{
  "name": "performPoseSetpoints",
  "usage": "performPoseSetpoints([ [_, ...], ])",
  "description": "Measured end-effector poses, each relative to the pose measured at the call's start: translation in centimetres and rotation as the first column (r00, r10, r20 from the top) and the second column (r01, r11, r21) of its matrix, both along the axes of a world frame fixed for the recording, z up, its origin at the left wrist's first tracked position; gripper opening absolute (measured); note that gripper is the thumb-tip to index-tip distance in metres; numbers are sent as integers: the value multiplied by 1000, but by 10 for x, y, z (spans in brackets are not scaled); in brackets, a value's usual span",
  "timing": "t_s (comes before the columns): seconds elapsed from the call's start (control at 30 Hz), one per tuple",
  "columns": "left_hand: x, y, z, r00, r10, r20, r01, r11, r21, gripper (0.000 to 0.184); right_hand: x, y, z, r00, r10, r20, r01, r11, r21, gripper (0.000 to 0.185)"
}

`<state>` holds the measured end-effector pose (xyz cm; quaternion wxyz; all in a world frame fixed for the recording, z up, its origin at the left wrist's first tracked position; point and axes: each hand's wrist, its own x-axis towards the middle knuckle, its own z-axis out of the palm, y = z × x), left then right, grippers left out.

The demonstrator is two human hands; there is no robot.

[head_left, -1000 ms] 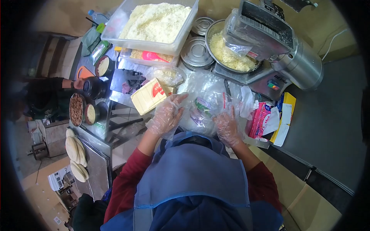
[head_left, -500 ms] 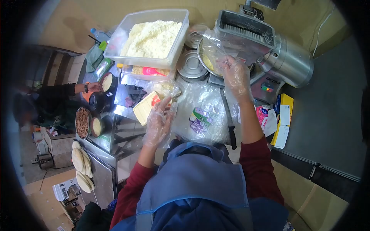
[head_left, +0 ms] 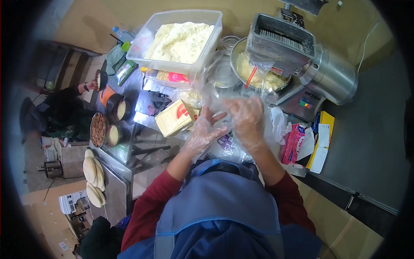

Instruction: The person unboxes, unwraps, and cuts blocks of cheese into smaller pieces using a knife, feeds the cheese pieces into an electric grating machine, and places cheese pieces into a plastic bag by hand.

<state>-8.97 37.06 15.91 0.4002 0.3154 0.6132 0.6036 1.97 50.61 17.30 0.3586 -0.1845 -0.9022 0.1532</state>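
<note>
My right hand (head_left: pixel 248 121), in a clear glove and blurred, is closed on a clear plastic bag with a red strip (head_left: pixel 251 77). The bag is raised in front of the metal bowl of grated cheese (head_left: pixel 258 75). Close beside it, my left hand (head_left: pixel 205 133), also gloved, has its fingers apart. To the left of that hand lies a pale yellow block with a red label (head_left: pixel 174 117). Below the hands is clear plastic packaging with purple print (head_left: pixel 226 141), partly covered by them.
A tub of grated cheese (head_left: pixel 181 43) stands at the back, beside a steel grating machine (head_left: pixel 334 73). Pink tissues (head_left: pixel 294 142) and a yellow box (head_left: pixel 326 121) lie right. At left are flatbreads (head_left: pixel 92 170), a bowl of brown pieces (head_left: pixel 98 129) and a co-worker's hand (head_left: pixel 91 84) holding a small bowl.
My right hand has come back from the bowl towards my left hand, with the plastic bag lifted. My left hand has moved slightly right. The co-worker has raised a small bowl.
</note>
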Motion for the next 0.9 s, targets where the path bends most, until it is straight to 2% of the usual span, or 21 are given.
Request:
performPoseSetpoints([
  [0.07,1,11,-11,999,10,47,-12,1000,28,109,7,-18,-2,998,65,26,-64,997,-35,37],
  [0.1,16,21,5,949,86,302,-145,973,178,103,7,-22,-16,997,78,-5,-78,996,-35,42],
  [0.13,19,24,7,948,85,305,-143,974,174,103,8,-23,-16,997,76,-1,-76,996,-39,42],
  [0.2,19,31,7,859,153,489,-273,944,184,96,11,-22,-15,979,169,115,-160,984,-84,43],
  [0.23,17,33,2,878,134,459,-235,957,169,83,12,-19,-13,979,164,117,-155,984,-87,43],
  [0.27,14,34,2,878,132,461,-232,958,167,83,13,-15,-10,975,214,56,-194,948,-252,43],
  [0.3,12,36,3,917,123,381,-176,979,106,76,13,-10,-8,968,252,-14,-236,884,-403,42],
  [0.33,10,39,3,949,105,297,-123,992,42,70,11,-4,-8,969,248,-15,-233,885,-402,42],
  [0.43,8,44,-3,961,106,255,-115,993,19,60,-1,21,-10,957,286,-53,-286,892,-350,39],
  [0.47,8,45,-2,961,109,253,-117,993,19,60,-4,30,-13,965,250,-78,-260,879,-400,39],
  [0.5,8,47,2,937,102,333,-104,995,-12,59,-7,34,-11,972,215,-100,-237,861,-451,39],
  [0.53,9,47,4,906,96,412,-87,995,-42,58,-7,37,-8,971,218,-101,-240,859,-452,39],
  [0.6,8,43,-4,907,85,413,-76,996,-39,57,-6,41,0,988,151,30,-125,903,-410,40],
  [0.63,7,41,-9,907,69,414,-60,998,-36,56,-7,40,-1,988,154,29,-129,903,-410,40],
  [0.7,7,44,-18,906,91,414,-77,996,-51,55,-8,36,-7,967,253,-29,-250,919,-306,42],
  [0.73,6,47,-20,904,110,412,-91,994,-65,53,-10,38,-10,966,257,-28,-253,918,-305,42],
  [0.8,-3,66,-17,914,113,390,-81,992,-98,52,-19,51,-15,973,230,19,-222,955,-195,37],
  [0.83,-6,75,-14,919,125,375,-76,987,-143,51,-31,68,-30,982,177,-71,-186,819,-542,35],
  [0.87,-14,88,-9,929,58,366,-30,996,-83,52,-42,85,-42,984,109,-138,-175,560,-810,33],
  [0.9,-22,100,-3,941,1,337,6,1000,-18,53,-39,93,-41,992,29,-124,-109,700,-706,32],
])
